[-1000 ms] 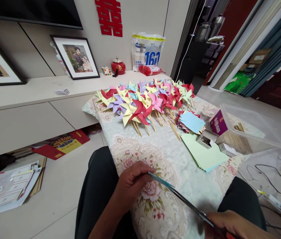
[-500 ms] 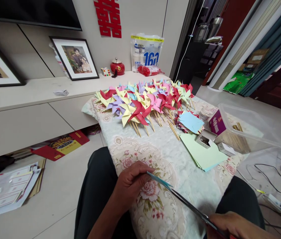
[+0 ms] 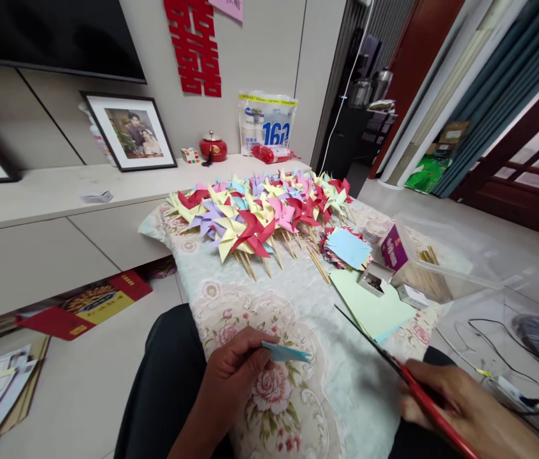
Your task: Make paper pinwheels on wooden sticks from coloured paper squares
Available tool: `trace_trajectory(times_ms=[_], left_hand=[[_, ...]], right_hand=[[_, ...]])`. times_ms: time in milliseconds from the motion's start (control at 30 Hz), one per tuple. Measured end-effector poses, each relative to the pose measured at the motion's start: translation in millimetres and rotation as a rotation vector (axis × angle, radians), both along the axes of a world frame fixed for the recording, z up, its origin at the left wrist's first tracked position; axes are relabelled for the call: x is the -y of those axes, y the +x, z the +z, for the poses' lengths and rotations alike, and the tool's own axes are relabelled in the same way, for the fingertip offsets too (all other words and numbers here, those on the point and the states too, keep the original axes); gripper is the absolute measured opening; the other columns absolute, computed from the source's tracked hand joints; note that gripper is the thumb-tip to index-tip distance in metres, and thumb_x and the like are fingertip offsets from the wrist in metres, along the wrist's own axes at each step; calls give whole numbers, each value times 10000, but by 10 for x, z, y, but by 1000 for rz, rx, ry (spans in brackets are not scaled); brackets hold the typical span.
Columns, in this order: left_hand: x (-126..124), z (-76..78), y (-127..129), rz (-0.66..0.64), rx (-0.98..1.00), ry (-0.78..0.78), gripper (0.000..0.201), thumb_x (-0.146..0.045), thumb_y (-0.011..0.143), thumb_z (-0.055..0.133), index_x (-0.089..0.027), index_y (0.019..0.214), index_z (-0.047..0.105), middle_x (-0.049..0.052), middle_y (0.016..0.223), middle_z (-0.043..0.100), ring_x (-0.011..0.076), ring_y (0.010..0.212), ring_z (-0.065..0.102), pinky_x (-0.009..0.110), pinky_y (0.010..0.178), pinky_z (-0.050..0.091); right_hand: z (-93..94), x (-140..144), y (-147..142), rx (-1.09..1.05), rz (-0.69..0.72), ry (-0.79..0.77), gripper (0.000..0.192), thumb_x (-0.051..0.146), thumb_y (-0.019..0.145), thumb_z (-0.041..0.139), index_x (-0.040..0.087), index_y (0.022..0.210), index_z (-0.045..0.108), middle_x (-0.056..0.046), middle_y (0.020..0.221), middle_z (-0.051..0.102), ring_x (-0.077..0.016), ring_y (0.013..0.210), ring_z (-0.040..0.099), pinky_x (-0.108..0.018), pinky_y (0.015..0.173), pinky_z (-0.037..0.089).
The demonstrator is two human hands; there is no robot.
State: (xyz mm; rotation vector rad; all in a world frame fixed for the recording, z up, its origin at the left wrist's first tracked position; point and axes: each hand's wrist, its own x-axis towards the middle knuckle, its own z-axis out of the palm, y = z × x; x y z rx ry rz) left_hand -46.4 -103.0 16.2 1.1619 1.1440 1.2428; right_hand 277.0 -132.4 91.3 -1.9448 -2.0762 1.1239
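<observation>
Floral cloth covers the worktop (image 3: pixel 298 299) before us, with a low cabinet ledge and a framed photograph (image 3: pixel 130 132) along the wall behind.

Our left hand (image 3: pixel 234 370) has thumb and fingers pressed together on one small blue paper piece (image 3: pixel 285 352). The piece projects to the right of the fingertips, held edge-on just above the cloth, near the worktop's front edge.

Our right hand (image 3: pixel 460 408) is closed around the red handles of one pair of scissors (image 3: pixel 394 364). The blades point up and to the left, toward the stack of paper sheets. The blade tip lies well apart from the blue paper piece, to its right and farther from us. We cannot tell whether the blades are parted.

We count one stack of light green paper sheets (image 3: pixel 369 309) right of centre, one pile of cut coloured squares (image 3: pixel 346 247) beyond it, one purple box (image 3: pixel 394 247) and one clear plastic container (image 3: pixel 441 274) holding wooden sticks. Finished pinwheels (image 3: pixel 255 213) in red, yellow, pink, purple and blue lie massed at the far end; they overlap too densely to count.
</observation>
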Motion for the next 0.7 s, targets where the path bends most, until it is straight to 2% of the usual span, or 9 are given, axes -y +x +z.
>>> trace_trajectory(times_ms=[100, 200, 300, 400, 533, 600, 700], left_hand=[[-20, 17, 40, 30, 13, -57, 117, -313, 739, 767, -232, 813, 807, 6, 712, 699, 142, 622, 599, 230, 587, 495], [-35, -4, 86, 60, 44, -143, 172, -352, 702, 807, -204, 786, 783, -8, 650, 668, 124, 586, 553, 217, 560, 461], [-56, -18, 132, 77, 92, -214, 214, -379, 700, 814, -191, 785, 756, -25, 610, 640, 102, 544, 518, 198, 517, 428], [-79, 35, 170, 79, 123, -254, 249, -375, 687, 821, -179, 815, 737, -22, 642, 660, 97, 540, 529, 196, 509, 438], [-88, 137, 200, 100, 162, -284, 458, -380, 681, 819, -176, 1073, 698, -33, 681, 658, 96, 533, 544, 191, 473, 440], [-88, 157, 217, 108, 170, -289, 581, -384, 692, 809, -188, 1213, 641, -58, 673, 624, 89, 500, 531, 192, 447, 435], [-107, 159, 277, 68, 175, -306, 610, -385, 701, 797, -193, 1251, 618, -62, 695, 610, 92, 487, 543, 204, 429, 445]], right_hand=[[-140, -211, 44, 344, -71, 217, 373, 569, 879, 501, 233, 744, 589, -88, 671, 710, -264, 595, 658, -320, 550, 408], [-293, -388, 107, 531, -56, 348, 279, 482, 882, 519, 222, 824, 600, -125, 777, 731, -308, 678, 690, -326, 554, 381], [-370, -533, 122, 575, -16, 417, 253, 405, 899, 501, 192, 898, 639, -147, 913, 716, -297, 746, 695, -325, 583, 399], [-411, -640, 116, 570, 8, 443, 283, 388, 919, 489, 168, 934, 667, -154, 951, 693, -291, 805, 685, -328, 615, 417], [-466, -701, 137, 536, 4, 417, 269, 345, 913, 509, 161, 1012, 678, -143, 954, 684, -281, 823, 678, -334, 641, 435], [-443, -693, 125, 584, -6, 424, 253, 344, 898, 540, 154, 969, 690, -159, 949, 684, -312, 850, 666, -361, 661, 446], [-301, -657, -7, 595, -29, 502, 194, 320, 860, 603, 162, 911, 703, -173, 935, 680, -373, 942, 618, -415, 722, 450]])
